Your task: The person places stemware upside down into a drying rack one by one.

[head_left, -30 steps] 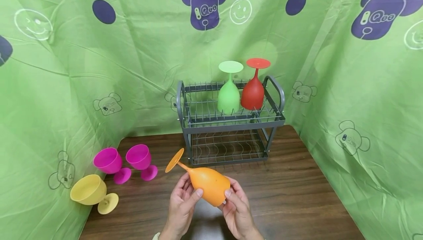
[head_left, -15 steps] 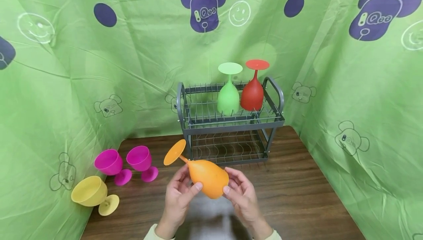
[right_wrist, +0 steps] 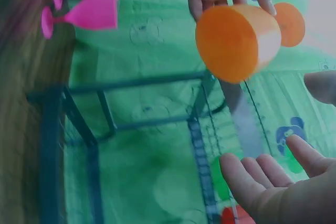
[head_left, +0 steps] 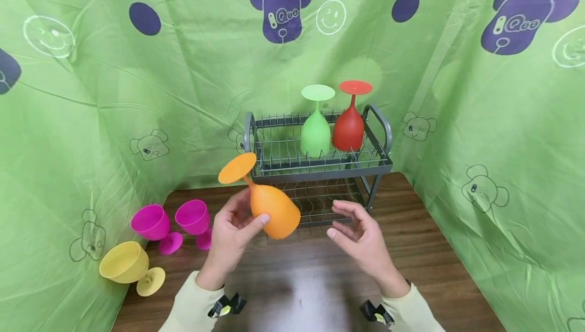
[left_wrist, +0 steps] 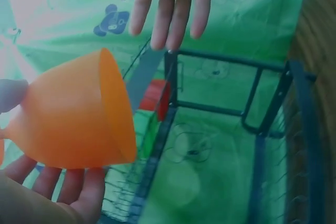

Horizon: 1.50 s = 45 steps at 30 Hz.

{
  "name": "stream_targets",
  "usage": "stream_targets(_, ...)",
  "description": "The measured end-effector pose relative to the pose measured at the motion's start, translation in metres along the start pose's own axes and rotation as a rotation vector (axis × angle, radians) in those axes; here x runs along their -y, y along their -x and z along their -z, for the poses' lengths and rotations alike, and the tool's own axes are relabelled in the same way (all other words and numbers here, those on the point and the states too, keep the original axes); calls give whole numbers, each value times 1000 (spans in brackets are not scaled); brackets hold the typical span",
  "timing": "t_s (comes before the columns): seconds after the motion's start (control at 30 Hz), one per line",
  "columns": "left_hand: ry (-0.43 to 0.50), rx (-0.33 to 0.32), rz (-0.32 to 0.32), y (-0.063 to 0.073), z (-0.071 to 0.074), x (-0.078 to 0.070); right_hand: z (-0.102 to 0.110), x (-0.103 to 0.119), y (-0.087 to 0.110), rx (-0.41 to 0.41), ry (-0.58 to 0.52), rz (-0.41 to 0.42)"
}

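An orange goblet is held by my left hand, thumb on the near side of the bowl and fingers behind it. The goblet tilts, its foot up to the left and its mouth down to the right, in front of the dish rack. In the left wrist view the fingers support the orange goblet's bowl from below. My right hand is apart from it to the right, fingers loosely bent with nothing between them. A green goblet and a red goblet stand upside down on the rack's upper tier.
At the left of the wooden table, two magenta goblets stand upright near a yellow goblet. The rack has a lower wire tier and raised side handles. Green printed cloth encloses the table at the back and sides.
My right hand has let go of the orange goblet and moved away to the right. The left hand has raised the goblet up and leftward, toward the rack.
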State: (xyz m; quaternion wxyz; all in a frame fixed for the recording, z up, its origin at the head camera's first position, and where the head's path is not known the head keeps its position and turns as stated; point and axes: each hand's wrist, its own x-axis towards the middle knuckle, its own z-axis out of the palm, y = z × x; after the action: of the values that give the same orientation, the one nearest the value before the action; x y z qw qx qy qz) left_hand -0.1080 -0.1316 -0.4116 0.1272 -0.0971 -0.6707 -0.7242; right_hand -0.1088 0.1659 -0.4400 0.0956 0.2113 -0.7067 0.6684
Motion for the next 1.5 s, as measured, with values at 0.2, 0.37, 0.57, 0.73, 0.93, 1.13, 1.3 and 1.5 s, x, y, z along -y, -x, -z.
stream_targets(0.2, -100, -4, -14, -28, 4, -29, 27, 15, -17, -58, 180, 48)
stream_targets(0.37, -157, 7, -55, -53, 3, -50, 54, 28, -32, -84, 360, 77)
stream_targets(0.57, -188, 53, -91, -81, -2, -76, 82, 44, -55, -132, 464, 68)
stream_targets(0.73, -220, 72, -120, -102, -7, -93, 96, 47, -74, -167, 525, 49)
stream_targets(0.93, -268, 68, -101, -131, -11, -93, 105, 42, -91, -197, 551, 3)
stream_targets(1.13, -352, 48, -44, -155, -18, -83, 111, 37, -105, -193, 555, -51)
stream_targets(1.3, -462, 47, -21, -167, -27, -75, 115, 31, -112, -175, 564, -86)
stream_targets(1.5, -535, 37, -26, -176, -33, -70, 118, 27, -116, -160, 560, -116)
